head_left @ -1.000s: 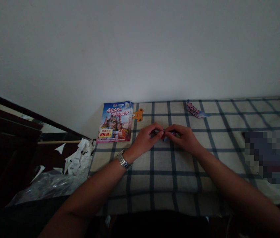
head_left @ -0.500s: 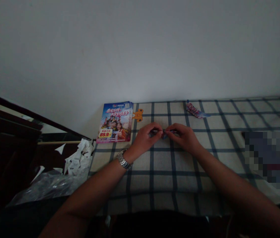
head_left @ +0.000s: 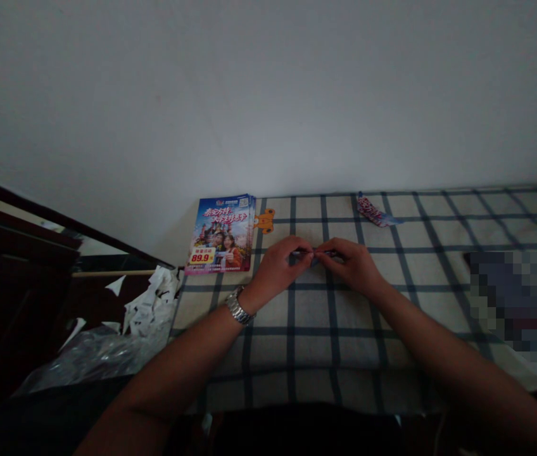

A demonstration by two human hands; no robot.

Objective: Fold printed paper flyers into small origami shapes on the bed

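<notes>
Above the checked cloth, my left hand (head_left: 289, 261) and my right hand (head_left: 348, 261) meet with fingertips nearly touching. Both are closed in a pinch on a thin folded paper strip (head_left: 337, 256), mostly covered by the fingers. A metal-band watch (head_left: 239, 306) circles my left wrist. To the left of my left hand lies a stack of printed flyers (head_left: 218, 237), blue at the top and pink at the bottom. Beyond my right hand rests a crumpled, folded piece of printed paper (head_left: 373, 212), red, white and blue.
A blue-and-white checked cloth (head_left: 268, 348) covers the surface up to the wall (head_left: 268, 101). An orange bear-shaped figure (head_left: 265, 220) shows beside the flyers. Torn white paper (head_left: 152, 304) and clear plastic (head_left: 92, 354) lie off the left edge. A pixelated dark item (head_left: 510, 297) is at right.
My fingertips have shifted slightly along the strip, and the bluish part that showed below them is now mostly hidden. The flyers and the crumpled paper have stayed put.
</notes>
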